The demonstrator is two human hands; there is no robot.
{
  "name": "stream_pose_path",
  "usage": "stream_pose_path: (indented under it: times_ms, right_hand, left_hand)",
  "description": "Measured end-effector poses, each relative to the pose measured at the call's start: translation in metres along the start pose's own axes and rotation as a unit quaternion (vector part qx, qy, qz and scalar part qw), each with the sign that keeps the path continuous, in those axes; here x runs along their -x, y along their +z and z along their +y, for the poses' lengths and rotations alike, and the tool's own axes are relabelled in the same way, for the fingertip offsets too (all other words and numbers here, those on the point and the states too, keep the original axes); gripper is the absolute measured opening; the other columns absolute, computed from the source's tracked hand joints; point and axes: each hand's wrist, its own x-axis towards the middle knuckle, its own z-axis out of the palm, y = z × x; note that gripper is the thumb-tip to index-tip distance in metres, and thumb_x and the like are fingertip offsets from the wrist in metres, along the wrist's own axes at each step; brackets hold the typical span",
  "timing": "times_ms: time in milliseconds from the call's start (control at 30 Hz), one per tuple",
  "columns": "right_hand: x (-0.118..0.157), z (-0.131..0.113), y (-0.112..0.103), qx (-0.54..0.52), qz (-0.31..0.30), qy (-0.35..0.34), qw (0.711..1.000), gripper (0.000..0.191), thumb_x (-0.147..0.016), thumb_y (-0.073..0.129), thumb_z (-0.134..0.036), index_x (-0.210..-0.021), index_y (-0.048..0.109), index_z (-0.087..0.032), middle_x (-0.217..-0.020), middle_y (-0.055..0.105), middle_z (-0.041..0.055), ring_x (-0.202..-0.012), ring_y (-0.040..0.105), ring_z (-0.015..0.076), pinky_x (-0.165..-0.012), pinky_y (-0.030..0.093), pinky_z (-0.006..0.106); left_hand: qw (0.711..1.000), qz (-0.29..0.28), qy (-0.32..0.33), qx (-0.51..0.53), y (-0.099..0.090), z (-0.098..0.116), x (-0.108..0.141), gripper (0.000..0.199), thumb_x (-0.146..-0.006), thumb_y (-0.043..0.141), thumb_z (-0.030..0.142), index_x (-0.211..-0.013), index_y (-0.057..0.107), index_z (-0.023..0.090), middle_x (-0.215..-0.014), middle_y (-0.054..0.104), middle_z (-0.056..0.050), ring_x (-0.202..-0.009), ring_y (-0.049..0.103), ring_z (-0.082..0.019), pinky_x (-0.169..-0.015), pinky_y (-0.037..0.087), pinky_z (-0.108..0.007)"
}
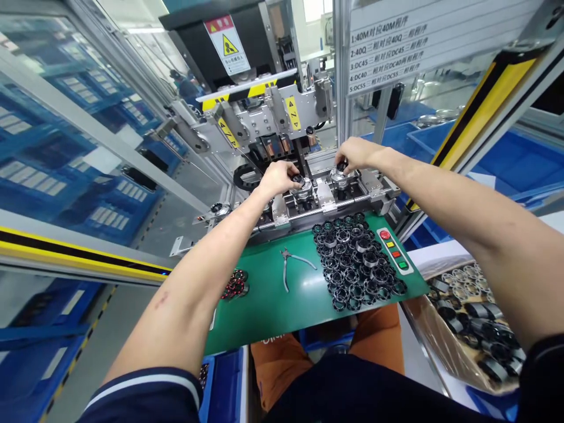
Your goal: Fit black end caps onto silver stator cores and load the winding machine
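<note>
At the machine's row of metal fixtures, my left hand has its thumb and fingers closed on a dark ring-shaped stator core, seated on top of a round silver holder. To its right, my right hand pinches another dark stator core from above, on a second silver holder. Fingers partly hide both cores. On the green work surface nearer to me lie side cutters with open handles. Right of them sits a stacked batch of black stator cores.
Several wound cores with reddish wire lie at the green surface's left. A button panel sits at its right edge. The machine head hangs over the fixtures. Yellow-black posts flank the station. A box of rings stands at right.
</note>
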Motion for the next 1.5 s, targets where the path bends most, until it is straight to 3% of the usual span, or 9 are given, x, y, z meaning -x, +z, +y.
stream_pose_path:
  times_ms: [467,633,733,867,1067,1200,1300,1367,1500]
  right_hand:
    - [-0.035,0.009,-0.008,0.026,-0.112,0.026,0.993,0.039,-0.074,0.125,-0.043,-0.093,0.099,-0.021,-0.083,0.087,-0.0016,-0.08,0.081,0.0185,-0.093,0.067,0.043]
    - [-0.043,0.009,-0.008,0.048,-0.138,0.041,0.988,0.042,-0.073,0.127,-0.037,-0.101,0.102,-0.018,-0.087,0.088,0.0002,-0.095,0.087,0.0254,-0.102,0.067,0.05]
    - [-0.04,0.011,-0.005,0.048,-0.129,0.042,0.99,0.038,-0.086,0.121,-0.047,-0.102,0.102,-0.019,-0.088,0.088,0.0009,-0.098,0.089,0.0266,-0.107,0.069,0.052]
    - [-0.038,0.015,-0.005,0.041,-0.113,0.036,0.992,0.044,-0.098,0.109,-0.065,-0.103,0.101,-0.022,-0.089,0.09,0.0001,-0.094,0.091,0.0255,-0.107,0.073,0.05]
    - [-0.022,0.005,-0.009,0.068,-0.093,0.024,0.993,0.04,-0.108,0.1,-0.061,-0.114,0.101,-0.022,-0.1,0.094,0.0041,-0.101,0.092,0.0311,-0.108,0.076,0.057]
    - [0.036,-0.012,0.014,0.097,-0.064,0.018,0.993,0.048,-0.111,0.085,-0.039,-0.154,0.093,-0.019,-0.15,0.094,0.0145,-0.134,0.089,0.0421,-0.122,0.074,0.068]
    - [0.084,-0.021,0.041,0.106,-0.029,0.024,0.994,0.084,-0.111,0.068,-0.032,-0.193,0.059,-0.015,-0.2,0.06,0.0198,-0.164,0.074,0.0533,-0.135,0.063,0.082]
    - [0.103,-0.026,0.052,0.103,-0.014,0.027,0.994,0.089,-0.112,0.061,-0.032,-0.199,0.049,-0.015,-0.208,0.047,0.0188,-0.172,0.068,0.0553,-0.139,0.057,0.085]
    - [0.111,-0.033,0.055,0.095,0.014,0.028,0.995,0.082,-0.116,0.054,-0.035,-0.195,0.054,-0.017,-0.205,0.053,0.0168,-0.181,0.06,0.0515,-0.146,0.053,0.081]
  left_hand:
    - [0.997,-0.071,0.024,-0.027,-0.008,0.002,-0.015,0.035,-0.075,0.11,0.015,-0.105,0.093,0.022,-0.1,0.089,-0.006,-0.104,0.086,-0.031,-0.116,0.07,-0.049]
    - [0.994,-0.088,0.029,-0.062,-0.01,0.004,-0.015,0.039,-0.084,0.106,0.017,-0.122,0.097,0.019,-0.117,0.095,-0.011,-0.115,0.09,-0.034,-0.12,0.071,-0.047]
    - [0.992,-0.062,0.04,-0.101,0.006,0.006,0.006,0.055,-0.097,0.098,0.018,-0.151,0.092,0.013,-0.15,0.091,-0.021,-0.145,0.085,-0.043,-0.14,0.062,-0.056]
    - [0.99,-0.011,0.052,-0.134,0.049,0.003,0.053,0.087,-0.113,0.081,0.026,-0.193,0.054,0.004,-0.204,0.047,-0.031,-0.186,0.053,-0.052,-0.158,0.041,-0.069]
    - [0.99,0.021,0.074,-0.121,0.081,-0.011,0.072,0.088,-0.119,0.078,0.048,-0.194,0.051,0.011,-0.208,0.042,-0.026,-0.193,0.043,-0.05,-0.161,0.035,-0.071]
    - [0.989,0.066,0.092,-0.098,0.054,-0.042,0.08,0.096,-0.118,0.077,0.068,-0.196,0.051,0.02,-0.21,0.04,-0.019,-0.197,0.039,-0.044,-0.162,0.034,-0.067]
    - [0.983,0.147,0.051,-0.095,0.007,-0.086,0.103,0.087,-0.122,0.066,0.064,-0.194,0.053,0.017,-0.21,0.041,-0.02,-0.199,0.035,-0.042,-0.165,0.024,-0.068]
    - [0.975,0.198,0.003,-0.099,-0.027,-0.119,0.125,0.075,-0.123,0.057,0.053,-0.188,0.058,0.015,-0.206,0.047,-0.022,-0.197,0.037,-0.044,-0.164,0.024,-0.073]
    - [0.969,0.215,-0.056,-0.112,-0.067,-0.17,0.171,0.068,-0.117,0.056,0.045,-0.177,0.069,0.015,-0.196,0.061,-0.023,-0.19,0.049,-0.045,-0.16,0.035,-0.074]
